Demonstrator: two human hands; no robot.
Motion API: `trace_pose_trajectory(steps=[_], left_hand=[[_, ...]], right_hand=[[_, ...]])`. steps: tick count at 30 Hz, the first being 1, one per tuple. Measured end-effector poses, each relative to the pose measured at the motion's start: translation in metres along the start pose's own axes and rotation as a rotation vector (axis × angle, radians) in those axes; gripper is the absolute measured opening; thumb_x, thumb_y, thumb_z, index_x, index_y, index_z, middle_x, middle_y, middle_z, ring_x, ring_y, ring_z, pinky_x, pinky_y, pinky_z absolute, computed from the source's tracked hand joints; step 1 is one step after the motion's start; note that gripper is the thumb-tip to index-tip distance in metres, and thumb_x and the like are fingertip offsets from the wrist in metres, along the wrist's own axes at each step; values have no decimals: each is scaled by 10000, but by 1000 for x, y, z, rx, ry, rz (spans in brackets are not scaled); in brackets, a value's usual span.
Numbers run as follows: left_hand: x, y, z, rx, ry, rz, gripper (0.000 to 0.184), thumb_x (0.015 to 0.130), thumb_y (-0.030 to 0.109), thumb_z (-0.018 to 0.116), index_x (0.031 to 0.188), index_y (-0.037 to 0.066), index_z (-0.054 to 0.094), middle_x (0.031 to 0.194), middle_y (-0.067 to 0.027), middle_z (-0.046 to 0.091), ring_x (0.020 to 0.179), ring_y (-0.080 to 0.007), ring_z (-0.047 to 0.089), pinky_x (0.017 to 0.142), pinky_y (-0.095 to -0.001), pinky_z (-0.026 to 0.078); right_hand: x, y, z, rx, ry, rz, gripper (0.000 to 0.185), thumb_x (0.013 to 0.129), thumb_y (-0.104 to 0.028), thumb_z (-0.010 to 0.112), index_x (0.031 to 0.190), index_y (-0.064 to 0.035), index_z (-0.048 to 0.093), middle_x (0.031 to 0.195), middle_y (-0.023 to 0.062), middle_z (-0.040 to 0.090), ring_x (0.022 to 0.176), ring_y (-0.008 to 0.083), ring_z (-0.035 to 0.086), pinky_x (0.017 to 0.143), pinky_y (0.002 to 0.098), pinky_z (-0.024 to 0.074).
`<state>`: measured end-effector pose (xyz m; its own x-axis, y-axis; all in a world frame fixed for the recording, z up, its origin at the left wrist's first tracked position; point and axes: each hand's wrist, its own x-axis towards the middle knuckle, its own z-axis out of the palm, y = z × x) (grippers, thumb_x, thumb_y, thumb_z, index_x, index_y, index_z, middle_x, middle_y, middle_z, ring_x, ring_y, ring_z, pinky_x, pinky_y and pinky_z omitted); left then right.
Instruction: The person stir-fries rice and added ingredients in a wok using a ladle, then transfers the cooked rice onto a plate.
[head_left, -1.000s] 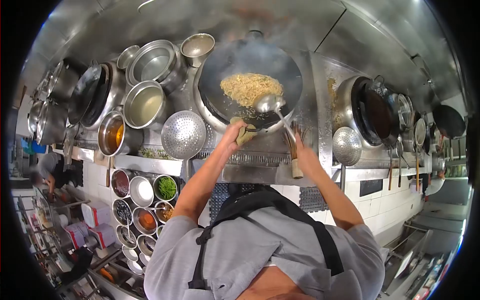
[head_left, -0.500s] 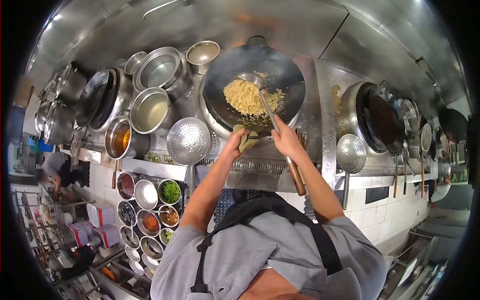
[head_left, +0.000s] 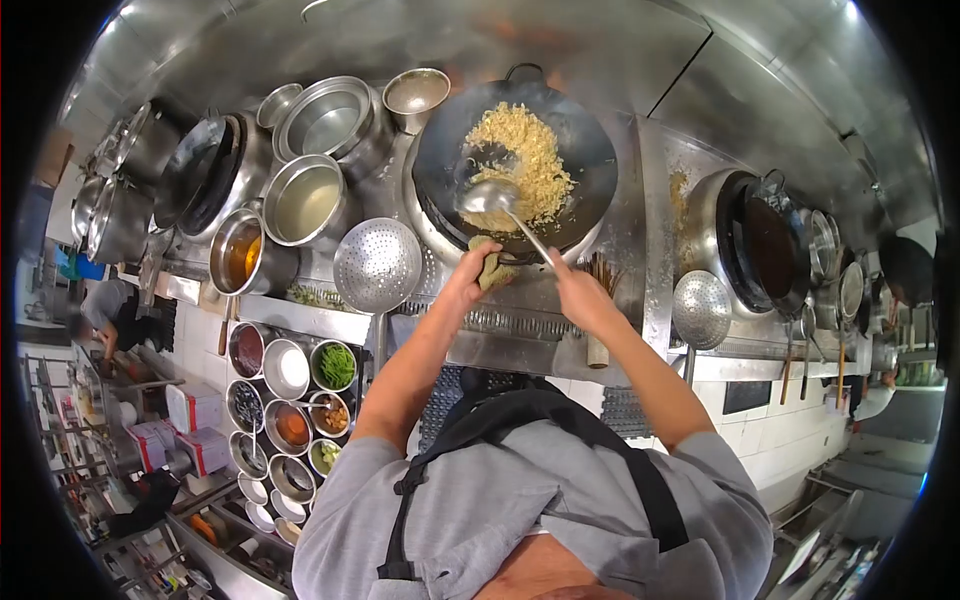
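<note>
My left hand (head_left: 470, 272) is closed on a green cloth (head_left: 493, 270) at the near edge of the black wok (head_left: 440, 150), where the handle sits largely hidden under the cloth. Closed round a ladle's long handle is my right hand (head_left: 582, 298). The ladle's metal bowl (head_left: 490, 194) is inside the wok, tipped with its rounded back upward, at the near left of the yellow fried rice (head_left: 535, 150). The rice lies in a curved band over the wok's middle and right, with dark metal showing between.
Left of the wok lie a perforated strainer (head_left: 377, 265), a pot of pale liquid (head_left: 303, 200) and a pot of orange oil (head_left: 238, 255). Ingredient bowls (head_left: 333, 366) stand lower left. A second wok (head_left: 770, 235) and another strainer (head_left: 702, 309) are at right. A person (head_left: 108, 305) is far left.
The ladle has come from the rice's far side toward the near left of the wok. The heaped rice is now spread into a curved band. My left hand stays at the wok's edge.
</note>
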<state>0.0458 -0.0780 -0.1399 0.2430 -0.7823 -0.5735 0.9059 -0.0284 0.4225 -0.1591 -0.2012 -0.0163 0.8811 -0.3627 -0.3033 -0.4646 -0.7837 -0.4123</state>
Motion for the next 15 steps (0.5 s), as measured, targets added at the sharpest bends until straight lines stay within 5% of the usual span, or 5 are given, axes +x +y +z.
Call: trace_pose_trajectory(steps=[5, 12, 15], left_hand=[[12, -16, 2, 56, -1, 43, 347, 856, 131, 603, 1164, -22, 558, 1045, -189, 676, 869, -330, 704, 734, -444, 610], [-120, 2, 57, 3, 97, -36, 234, 890, 112, 564, 1102, 15, 547, 1061, -180, 657, 866, -346, 696, 696, -434, 602], [-77, -4, 36, -51, 48, -52, 266, 886, 120, 576, 1130, 16, 552, 1047, -164, 660, 844, -326, 691, 644, -418, 606]], right_hand=[[-49, 33, 65, 84, 406, -43, 673, 970, -96, 524, 1568, -7, 230, 973, 318, 650, 838, 487, 655, 723, 558, 515], [-103, 2, -21, 443, 102, -93, 623, 960, -125, 570, 1528, -13, 340, 1079, 368, 626, 958, 464, 662, 823, 492, 511], [-99, 14, -24, 294, 80, -154, 609, 960, -115, 557, 1518, 6, 347, 1036, 374, 628, 939, 476, 661, 814, 492, 518]])
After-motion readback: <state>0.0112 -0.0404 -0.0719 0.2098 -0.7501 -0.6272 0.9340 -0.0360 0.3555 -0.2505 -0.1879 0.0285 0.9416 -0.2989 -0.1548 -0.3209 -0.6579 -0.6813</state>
